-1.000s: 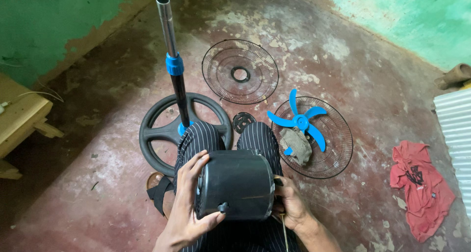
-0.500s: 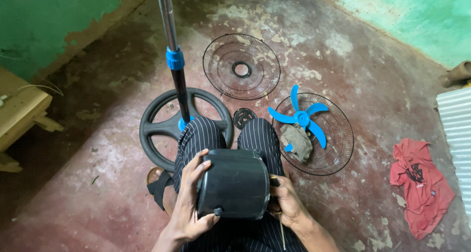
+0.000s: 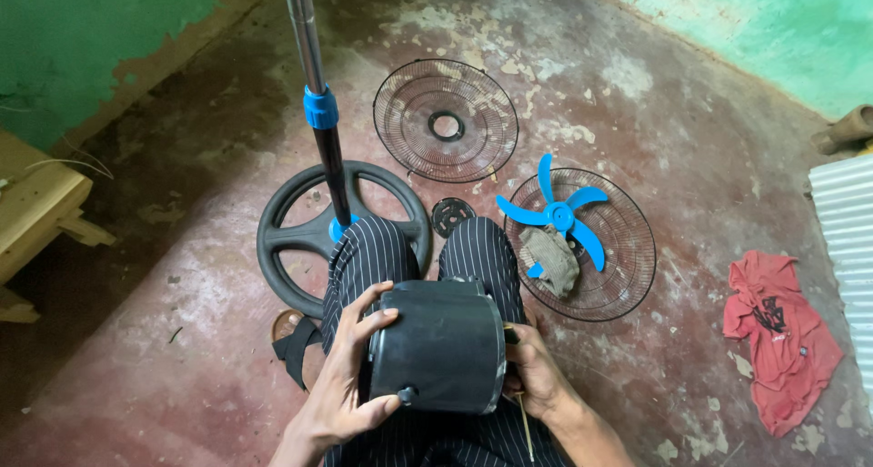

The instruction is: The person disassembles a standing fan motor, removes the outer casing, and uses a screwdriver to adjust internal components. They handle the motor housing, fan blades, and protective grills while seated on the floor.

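We saw a matt black plastic fan motor housing (image 3: 441, 353), a shiny metal pole (image 3: 305, 40) with a blue plastic collar (image 3: 320, 109), thin wire grilles (image 3: 446, 121), glossy blue plastic blades (image 3: 556, 217), crumpled red cloth (image 3: 780, 335) and rough, worn concrete floor (image 3: 182, 358).

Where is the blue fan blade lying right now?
In the head view, the blue fan blade lies on a wire grille on the floor, right of the person's knees, with a grey rag beside it.

The person wears dark trousers with thin white pinstripes (image 3: 382, 258), the cloth running out from between the left hand (image 3: 341, 390) and right hand (image 3: 536, 376) over both knees. Both forearms are bare, with no sleeves, rings or watch. Left of the left hand, a dark-strapped brown sandal (image 3: 291, 340) shows.
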